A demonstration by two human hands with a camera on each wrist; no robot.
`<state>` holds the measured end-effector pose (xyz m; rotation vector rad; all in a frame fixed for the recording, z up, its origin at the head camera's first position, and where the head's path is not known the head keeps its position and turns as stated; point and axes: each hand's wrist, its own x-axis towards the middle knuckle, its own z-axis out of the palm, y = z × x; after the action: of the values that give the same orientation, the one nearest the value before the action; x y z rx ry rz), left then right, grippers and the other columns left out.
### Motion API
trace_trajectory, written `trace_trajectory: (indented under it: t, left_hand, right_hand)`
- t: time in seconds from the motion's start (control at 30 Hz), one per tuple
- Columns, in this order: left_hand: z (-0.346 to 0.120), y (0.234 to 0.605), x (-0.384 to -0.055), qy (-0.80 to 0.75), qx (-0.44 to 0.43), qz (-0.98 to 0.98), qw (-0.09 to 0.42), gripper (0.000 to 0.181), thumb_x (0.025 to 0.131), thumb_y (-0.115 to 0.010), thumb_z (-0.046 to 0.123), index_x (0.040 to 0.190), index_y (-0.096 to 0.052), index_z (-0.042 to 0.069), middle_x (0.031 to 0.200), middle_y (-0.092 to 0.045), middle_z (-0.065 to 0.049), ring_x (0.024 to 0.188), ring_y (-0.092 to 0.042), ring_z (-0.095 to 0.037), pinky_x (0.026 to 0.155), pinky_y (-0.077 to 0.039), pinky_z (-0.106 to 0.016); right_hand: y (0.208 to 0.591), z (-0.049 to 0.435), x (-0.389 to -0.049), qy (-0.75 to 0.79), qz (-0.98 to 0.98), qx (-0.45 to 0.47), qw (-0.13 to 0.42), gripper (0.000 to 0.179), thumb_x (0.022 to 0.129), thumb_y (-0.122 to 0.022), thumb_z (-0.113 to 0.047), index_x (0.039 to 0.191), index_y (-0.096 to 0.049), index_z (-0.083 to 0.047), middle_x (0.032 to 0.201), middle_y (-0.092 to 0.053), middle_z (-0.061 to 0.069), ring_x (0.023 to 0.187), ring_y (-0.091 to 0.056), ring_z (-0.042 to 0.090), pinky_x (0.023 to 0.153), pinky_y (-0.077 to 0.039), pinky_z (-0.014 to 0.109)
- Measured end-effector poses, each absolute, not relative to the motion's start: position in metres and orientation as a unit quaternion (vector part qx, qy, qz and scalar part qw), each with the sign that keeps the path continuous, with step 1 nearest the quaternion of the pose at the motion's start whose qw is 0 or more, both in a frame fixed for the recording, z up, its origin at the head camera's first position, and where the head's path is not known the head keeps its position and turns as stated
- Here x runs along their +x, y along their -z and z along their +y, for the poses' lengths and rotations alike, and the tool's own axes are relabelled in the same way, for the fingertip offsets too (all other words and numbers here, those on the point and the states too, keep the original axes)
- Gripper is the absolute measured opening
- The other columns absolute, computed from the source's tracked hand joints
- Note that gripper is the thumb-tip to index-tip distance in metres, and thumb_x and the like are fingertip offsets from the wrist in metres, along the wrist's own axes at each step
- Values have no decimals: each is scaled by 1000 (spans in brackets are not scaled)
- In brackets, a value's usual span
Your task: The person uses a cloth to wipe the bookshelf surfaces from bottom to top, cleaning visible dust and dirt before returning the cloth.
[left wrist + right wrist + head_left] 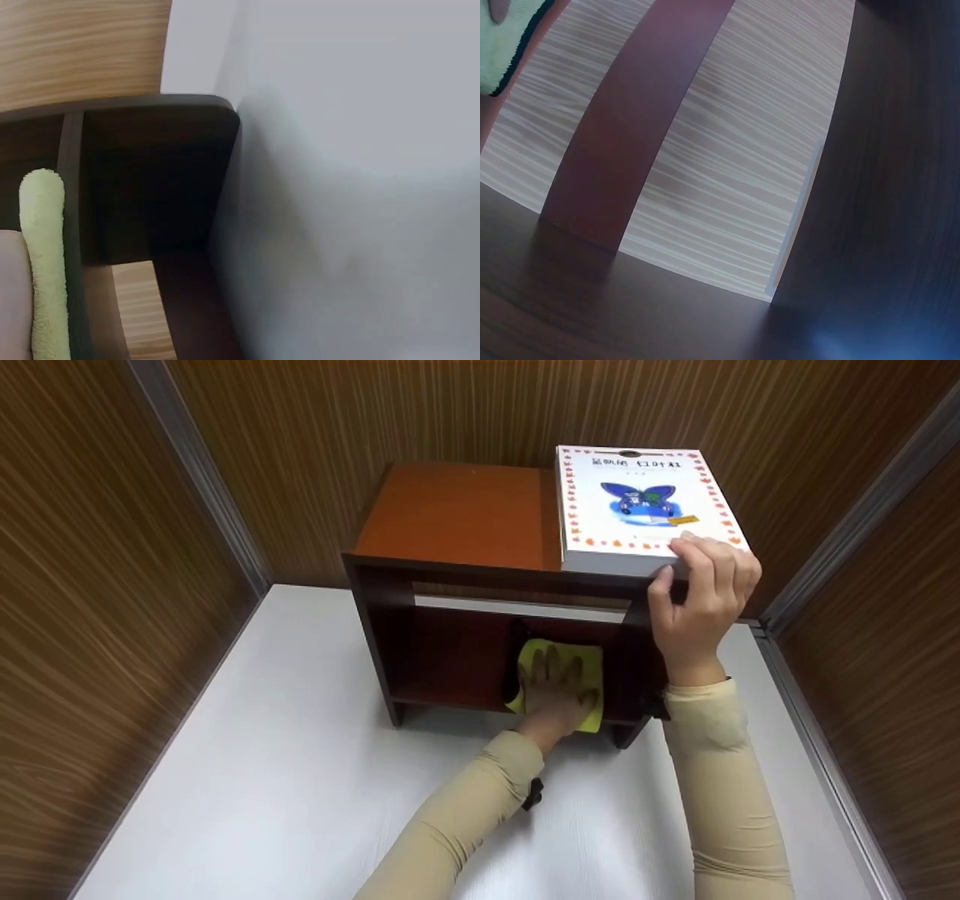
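A small dark-brown wooden shelf (450, 521) stands on a white surface. Inside it, my left hand (556, 690) lies on a yellow cloth (592, 660) with fingers spread, pressing it against the lower board (454, 652). In the left wrist view the cloth (43, 255) shows its folded edge beside the hand. My right hand (705, 592) grips the front right corner of a thick white book (637, 525) with a butterfly cover, lying on the shelf top. Its fingertips rest on the cover, the thumb at the book's front edge. The right wrist view catches the cloth (506, 49) in its upper left corner.
Wood-grain panels (450, 412) enclose the back and both sides, with metal strips (202, 472) at the corners. The white table surface (247, 750) extends in front of the shelf. The shelf's back is partly open between its boards.
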<state>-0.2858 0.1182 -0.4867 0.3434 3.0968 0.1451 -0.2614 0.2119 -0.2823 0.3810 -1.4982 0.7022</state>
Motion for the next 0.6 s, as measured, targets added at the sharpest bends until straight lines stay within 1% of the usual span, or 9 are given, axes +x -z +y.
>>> trace_trajectory:
  t: [0.33, 0.6]
  left_hand:
    - [120, 486, -281, -58, 107, 993, 4, 65, 94, -17, 62, 151, -13, 30, 155, -6, -12, 140, 1, -35, 104, -6, -64]
    - [124, 482, -286, -44, 105, 993, 20, 68, 93, -14, 63, 151, -8, 28, 155, -3, -14, 140, 1, -36, 104, -6, -63]
  right_hand:
    - [280, 210, -259, -312, -659, 168, 663, 23, 76, -54, -15, 87, -66, 0, 93, -64, 13, 93, -52, 33, 93, -30, 45]
    - [282, 213, -262, -310, -661, 171, 661, 23, 77, -53, -16, 88, -66, 0, 94, -64, 13, 94, -53, 33, 93, -30, 45]
